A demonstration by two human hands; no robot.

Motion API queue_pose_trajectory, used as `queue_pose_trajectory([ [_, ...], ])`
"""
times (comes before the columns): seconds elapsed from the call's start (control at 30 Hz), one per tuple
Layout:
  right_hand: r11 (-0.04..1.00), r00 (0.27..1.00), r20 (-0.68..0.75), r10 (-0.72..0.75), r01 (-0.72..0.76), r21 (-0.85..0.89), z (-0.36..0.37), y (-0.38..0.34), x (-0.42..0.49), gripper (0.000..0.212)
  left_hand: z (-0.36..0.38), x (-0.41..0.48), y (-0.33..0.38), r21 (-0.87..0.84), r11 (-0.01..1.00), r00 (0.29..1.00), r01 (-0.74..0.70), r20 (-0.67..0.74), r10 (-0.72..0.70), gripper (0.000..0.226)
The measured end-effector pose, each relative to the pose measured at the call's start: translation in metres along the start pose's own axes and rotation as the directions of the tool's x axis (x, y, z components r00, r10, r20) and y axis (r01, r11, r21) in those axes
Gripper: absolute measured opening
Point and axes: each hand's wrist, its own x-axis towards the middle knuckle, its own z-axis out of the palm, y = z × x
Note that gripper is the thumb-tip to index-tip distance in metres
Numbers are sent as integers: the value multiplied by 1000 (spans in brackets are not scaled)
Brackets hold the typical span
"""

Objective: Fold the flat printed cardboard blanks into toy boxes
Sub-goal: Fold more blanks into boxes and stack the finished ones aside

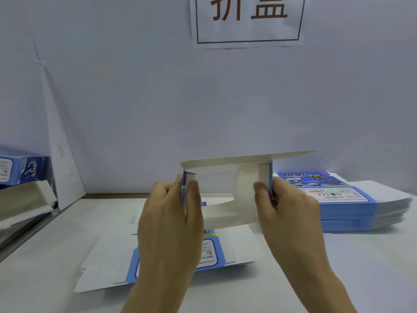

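Held a half-formed box (225, 177) above the table (338, 267), mid-scene. Pinched its left end wall with the left hand (171, 213) and its right end wall with the right hand (286, 213), thumbs inside. Looked mid-erection, lid flap (248, 158) jutting at the far edge. Likely called next for tucking end flaps, then closing the lid. Had a flat blank (108, 256) lying near, beneath, and a stack of blanks (352, 199) at right.

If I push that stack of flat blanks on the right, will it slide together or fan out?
Likely fans out: the stack of blanks shows stepped, offset layers. The printed faces look glossy, so probably slippery.
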Motion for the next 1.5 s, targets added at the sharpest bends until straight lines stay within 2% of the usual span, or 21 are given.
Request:
queue_pose_trajectory([
  [0.17,994,999,41,-17,21,-110,1,-3,-5,52,-1,3,-4,76,992,994,100,39,-103,45],
  [0.27,985,990,140,27,-3,-173,2,-5,-6,46,-2,7,-8,107,985,988,132,66,-140,44],
  [0.37,970,987,156,-41,77,-233,5,-5,-8,42,-4,12,-12,114,981,985,156,51,-163,46],
  [0.43,985,990,125,-64,83,-154,7,-7,-11,35,-7,12,-15,3,988,985,154,80,-154,49],
  [0.5,999,985,164,51,-53,7,8,-1,-7,4,-9,11,-12,-299,939,979,169,165,-124,44],
  [0.53,976,958,231,173,-198,90,8,2,-4,19,-10,9,-9,-445,875,971,189,216,-100,35],
  [0.57,927,916,306,257,-323,189,7,6,-1,26,-11,8,-6,-531,820,960,215,269,-77,34],
  [0.63,743,827,450,336,-526,413,1,10,5,20,-6,3,-5,-541,835,962,99,266,58,92],
  [0.67,627,790,515,334,-594,504,-3,9,7,21,-3,3,-4,-512,859,957,4,251,145,114],
  [0.7,530,761,547,349,-642,554,-5,8,8,22,-1,3,-2,-466,879,947,-104,223,231,126],
  [0.77,424,735,562,380,-678,601,-8,6,10,21,3,3,-4,-339,904,932,-260,155,327,132],
  [0.87,294,693,639,333,-721,628,-15,1,11,3,12,7,-16,-74,922,918,-380,90,386,138],
  [0.9,297,685,661,306,-729,617,-17,-2,10,2,13,7,-20,-10,916,911,-400,101,399,140],
  [0.97,392,697,651,301,-712,582,-20,-3,10,4,13,10,-28,36,908,904,-417,123,410,142],
  [1.07,523,724,621,302,-670,527,-26,0,13,4,8,17,-34,0,908,904,-420,94,418,130],
  [1.13,557,704,655,276,-672,487,-31,4,16,12,5,19,-36,-41,899,894,-435,94,437,126],
  [1.2,604,741,613,276,-629,489,-36,8,19,21,5,20,-42,-87,895,882,-438,150,447,126],
  [1.33,596,925,302,230,-379,708,-41,23,27,16,8,18,-50,-137,913,861,-385,303,408,124],
  [1.4,595,958,208,198,-286,751,-44,28,30,13,9,17,-52,-127,923,853,-363,353,384,125],
  [1.5,564,964,227,141,-266,781,-46,32,30,16,1,19,-49,-135,941,842,-309,420,337,138],
])
